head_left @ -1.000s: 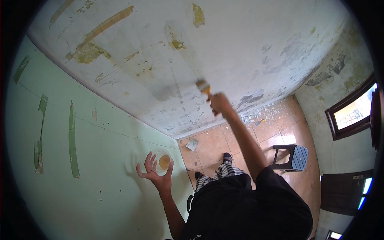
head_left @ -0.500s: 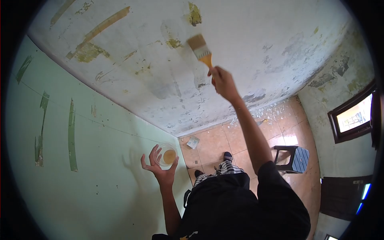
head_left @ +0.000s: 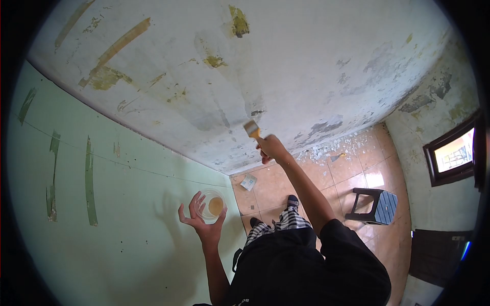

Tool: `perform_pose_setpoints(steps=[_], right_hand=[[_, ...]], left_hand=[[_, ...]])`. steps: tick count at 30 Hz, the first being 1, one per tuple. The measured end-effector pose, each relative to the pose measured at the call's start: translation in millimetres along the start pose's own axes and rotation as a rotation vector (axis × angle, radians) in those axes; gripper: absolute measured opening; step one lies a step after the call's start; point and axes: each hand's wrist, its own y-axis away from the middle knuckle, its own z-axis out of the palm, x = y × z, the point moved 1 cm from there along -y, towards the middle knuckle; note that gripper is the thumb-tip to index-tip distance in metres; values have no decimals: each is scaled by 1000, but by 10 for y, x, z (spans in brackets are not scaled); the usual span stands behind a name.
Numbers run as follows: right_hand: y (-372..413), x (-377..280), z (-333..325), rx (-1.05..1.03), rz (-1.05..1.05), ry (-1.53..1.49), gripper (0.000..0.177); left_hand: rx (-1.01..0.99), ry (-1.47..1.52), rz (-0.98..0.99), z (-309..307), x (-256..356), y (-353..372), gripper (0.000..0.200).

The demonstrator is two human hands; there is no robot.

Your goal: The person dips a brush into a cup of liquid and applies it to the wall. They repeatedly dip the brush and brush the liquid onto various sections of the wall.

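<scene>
Paintbrush [head_left: 251, 129] sits in the closed grip of the right hand [head_left: 272, 148], bristles at the lower white wall [head_left: 306, 66]; the left hand's [head_left: 205, 227] grip curls around a clear cup [head_left: 211, 206] near the green wall [head_left: 127, 209].

Your right hand [head_left: 273, 148] holds the paintbrush [head_left: 251, 129] at the white wall [head_left: 306, 66], near twelve o'clock from your body. Your left hand [head_left: 204, 220] holds the clear cup [head_left: 211, 206] at eleven o'clock. The stool [head_left: 378, 206] is at two o'clock.
</scene>
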Motion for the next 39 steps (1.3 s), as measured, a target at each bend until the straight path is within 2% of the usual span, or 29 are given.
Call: perform_pose_setpoints(steps=[5, 8, 9, 12, 14, 15, 18, 21, 23, 24, 26, 28, 29, 33, 36, 37, 39], right_hand=[[1337, -1766, 15, 76, -561, -51, 43], [1688, -2489, 19, 170, -900, -68, 44], [1674, -2650, 22, 188, -1003, -84, 44], [1335, -2727, 72, 263, -1046, -44, 44], [747, -2261, 179, 363, -1051, 29, 44], [590, -1934, 247, 380, -864, 82, 44], [46, -675, 500, 191, -599, 6, 49], [-382, 529, 718, 87, -319, -8, 53], [-406, 840, 789, 31, -114, 47, 53], [-442, 845, 814, 28, -112, 47, 53], [-511, 818, 808, 24, 97, -45, 52], [-353, 340, 769, 35, 49, -22, 47], [-183, 5, 731, 41, -62, -41, 47], [1084, -1591, 601, -27, -396, -34, 45], [1561, -2265, 500, -8, -681, -20, 48], [1549, -2383, 494, -11, -692, -19, 48], [1528, -2600, 499, 76, -973, -46, 46]], left_hand=[[54, 53, 32, -46, -21, 59, 113], [78, 60, 31, -98, -26, 93, 113], [88, 64, 33, -118, -39, 108, 113], [104, 58, 30, -203, -78, 169, 113], [104, 44, 18, -251, -87, 202, 113], [108, 45, 19, -281, -102, 221, 113], [111, 39, 0, -359, -172, 290, 112], [126, 7, -12, -464, -253, 347, 113], [130, -14, -1, -519, -292, 359, 113], [131, -16, -3, -540, -300, 352, 113], [136, -2, -15, -556, -303, 357, 113], [133, -9, -17, -557, -314, 377, 113], [137, -15, -14, -551, -317, 371, 113], [114, 28, -28, -510, -262, 350, 112], [136, 25, -12, -488, -270, 366, 112], [136, 30, -12, -483, -265, 366, 113], [140, 33, -3, -489, -262, 381, 113]])
